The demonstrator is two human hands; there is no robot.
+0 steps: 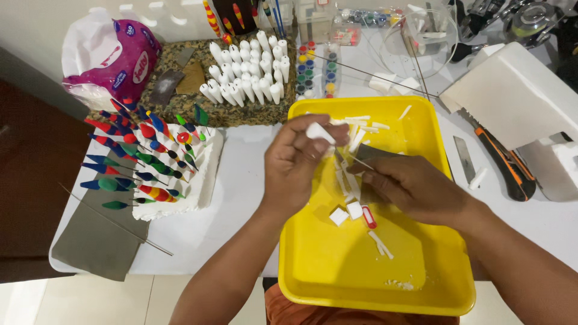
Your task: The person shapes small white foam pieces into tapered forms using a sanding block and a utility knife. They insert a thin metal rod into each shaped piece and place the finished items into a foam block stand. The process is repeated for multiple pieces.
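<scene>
My left hand (296,162) holds a small white foam piece (320,132) between fingers and thumb, above the yellow tray (337,271). My right hand (409,186) rests over the tray's middle and grips a thin metal rod (360,161) whose tip points toward the foam piece. White foam strips (361,123) lie at the tray's far end. Two small white foam blocks (347,213) and a small red-cased blade (369,217) lie just under my hands. More foam bits (380,244) lie nearer the tray's front.
A foam block (205,174) at the left bristles with painted floats (141,159) on wires. Unpainted white floats (247,75) stand on a speckled slab behind. Paint pots (307,72), an orange-handled knife (509,165), a steel blade (464,157), white foam slabs (518,90) and a long wire (114,221) surround the tray.
</scene>
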